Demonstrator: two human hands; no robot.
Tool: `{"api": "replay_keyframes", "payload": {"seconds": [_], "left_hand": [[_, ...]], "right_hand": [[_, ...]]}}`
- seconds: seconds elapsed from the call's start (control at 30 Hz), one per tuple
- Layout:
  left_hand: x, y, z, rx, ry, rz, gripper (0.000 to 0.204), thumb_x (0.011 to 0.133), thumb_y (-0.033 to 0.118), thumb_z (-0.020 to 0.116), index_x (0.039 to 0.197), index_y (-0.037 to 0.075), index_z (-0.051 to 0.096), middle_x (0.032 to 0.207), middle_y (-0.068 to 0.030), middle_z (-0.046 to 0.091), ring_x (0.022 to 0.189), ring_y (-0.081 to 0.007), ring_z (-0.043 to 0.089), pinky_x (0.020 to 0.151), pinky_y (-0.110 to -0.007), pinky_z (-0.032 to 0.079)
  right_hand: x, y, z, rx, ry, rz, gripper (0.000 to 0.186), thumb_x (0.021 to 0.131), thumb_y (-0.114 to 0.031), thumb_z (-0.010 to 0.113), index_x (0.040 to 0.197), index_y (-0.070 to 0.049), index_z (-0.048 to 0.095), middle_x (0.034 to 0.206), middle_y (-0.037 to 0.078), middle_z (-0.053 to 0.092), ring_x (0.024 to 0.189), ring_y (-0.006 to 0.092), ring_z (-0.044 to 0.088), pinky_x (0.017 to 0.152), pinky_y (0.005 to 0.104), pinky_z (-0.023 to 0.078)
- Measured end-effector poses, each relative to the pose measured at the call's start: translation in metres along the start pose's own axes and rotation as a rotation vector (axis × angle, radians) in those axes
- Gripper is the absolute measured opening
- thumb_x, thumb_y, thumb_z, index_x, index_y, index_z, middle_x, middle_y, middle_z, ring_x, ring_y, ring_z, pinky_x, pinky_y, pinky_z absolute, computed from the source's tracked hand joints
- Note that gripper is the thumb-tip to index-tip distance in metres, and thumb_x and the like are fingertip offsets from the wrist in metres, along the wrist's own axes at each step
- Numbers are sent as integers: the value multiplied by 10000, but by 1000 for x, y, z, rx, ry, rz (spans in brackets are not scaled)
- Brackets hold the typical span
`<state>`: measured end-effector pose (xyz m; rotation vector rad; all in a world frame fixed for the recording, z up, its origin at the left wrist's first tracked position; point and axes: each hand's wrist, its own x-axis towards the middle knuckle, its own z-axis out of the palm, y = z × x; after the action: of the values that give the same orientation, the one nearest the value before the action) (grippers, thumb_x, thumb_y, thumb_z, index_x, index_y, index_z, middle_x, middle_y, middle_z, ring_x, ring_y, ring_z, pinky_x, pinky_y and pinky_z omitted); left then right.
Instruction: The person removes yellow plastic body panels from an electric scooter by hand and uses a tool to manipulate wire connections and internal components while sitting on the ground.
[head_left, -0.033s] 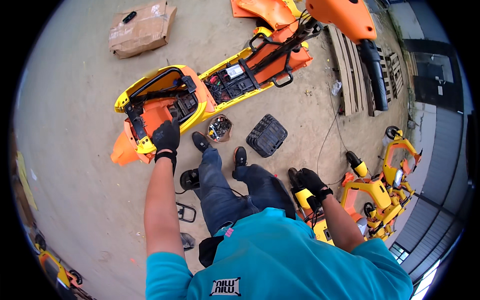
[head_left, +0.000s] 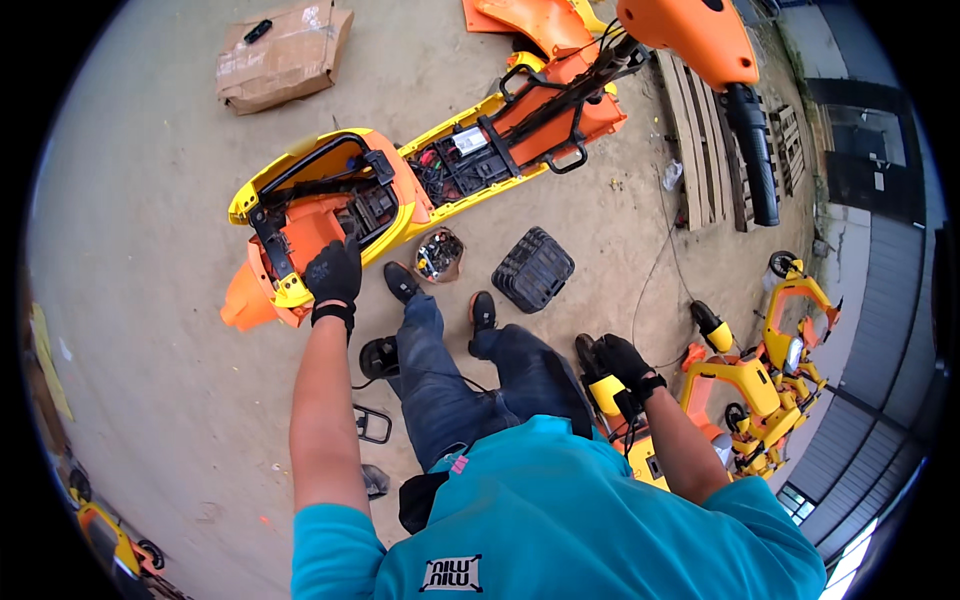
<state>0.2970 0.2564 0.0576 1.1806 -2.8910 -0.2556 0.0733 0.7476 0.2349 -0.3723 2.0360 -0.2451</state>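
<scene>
A partly stripped yellow and orange electric scooter [head_left: 455, 213] stretches across the floor ahead of me, its battery bay and wiring exposed. My left hand [head_left: 333, 272], in a black glove, is at its left end, beside a yellow bracket [head_left: 293, 291] and an orange inner panel [head_left: 312, 236]. The fingers are bent inward, and whatever they hold is hidden under the glove. My right hand [head_left: 621, 361], gloved too, is low on my right with its fingers curled, close to the black wheel [head_left: 585, 352] of another yellow scooter; its grip is covered.
Between my feet and the scooter sit a container of small parts [head_left: 439, 256] and a black plastic crate [head_left: 533, 270]. A flattened cardboard box [head_left: 285, 62] lies far left. Wooden pallets [head_left: 692, 140] are at the far right, with more yellow scooters [head_left: 770, 390] nearer.
</scene>
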Motion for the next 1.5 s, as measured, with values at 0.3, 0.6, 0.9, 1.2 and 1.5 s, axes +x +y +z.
{"api": "replay_keyframes", "payload": {"seconds": [0.3,0.6,0.9,1.2,1.5], "left_hand": [[16,18,-23,-72,33,-267,372,901,408,494,707,105,589,640,-113,623,602,-309,632,591,-437,491],[25,29,-38,-41,112,-438,405,919,399,461,683,100,599,636,-138,629,575,-323,622,556,-444,490],[18,26,-17,-18,169,-548,428,921,469,427,761,124,623,734,-142,649,686,-338,630,602,-463,485],[19,18,0,-80,175,-473,392,938,422,451,833,75,601,794,-166,638,755,-364,617,649,-441,475],[22,47,-16,-94,354,-477,336,940,288,458,786,38,619,707,-201,617,678,-375,599,606,-441,449]], "right_hand": [[43,-64,-6,178,-49,49,225,884,-227,509,865,-18,590,718,102,613,664,220,598,625,350,470],[87,-132,-31,-23,-170,58,385,878,-352,593,719,-2,599,635,101,625,578,191,590,580,331,460],[175,-45,-41,-174,-170,-187,394,924,-396,529,811,-22,574,655,95,603,601,205,580,570,341,449],[233,11,-12,-234,-190,-223,317,878,-331,586,827,-19,618,666,121,631,557,234,597,545,352,456],[294,3,111,-296,-481,-464,288,821,-312,630,959,-60,646,887,170,664,841,354,630,718,413,496]]}}
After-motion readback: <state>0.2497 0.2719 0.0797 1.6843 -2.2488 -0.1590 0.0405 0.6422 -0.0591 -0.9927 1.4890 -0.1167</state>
